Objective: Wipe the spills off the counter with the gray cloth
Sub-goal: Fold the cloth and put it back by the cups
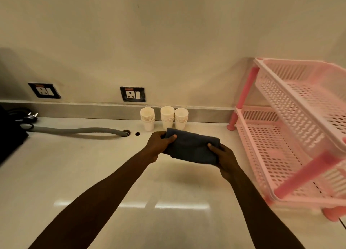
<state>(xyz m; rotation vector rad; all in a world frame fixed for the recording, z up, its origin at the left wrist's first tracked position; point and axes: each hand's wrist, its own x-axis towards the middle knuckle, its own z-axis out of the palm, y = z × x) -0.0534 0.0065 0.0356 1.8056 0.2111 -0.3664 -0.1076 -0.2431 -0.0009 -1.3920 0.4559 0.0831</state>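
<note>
Gray cloth (192, 149) was gripped folded by left hand (160, 143) and right hand (225, 159); spills possibly unseen, so press it flat on the counter (93, 173).

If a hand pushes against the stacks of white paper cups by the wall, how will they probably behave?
The paper cups look thin and are probably very light, so a small push would likely slide them. The three stacks are taller than wide, so they may tip over. Once down, they would probably roll on the smooth counter. Both hands are occupied with the gray cloth just in front of them.
</note>
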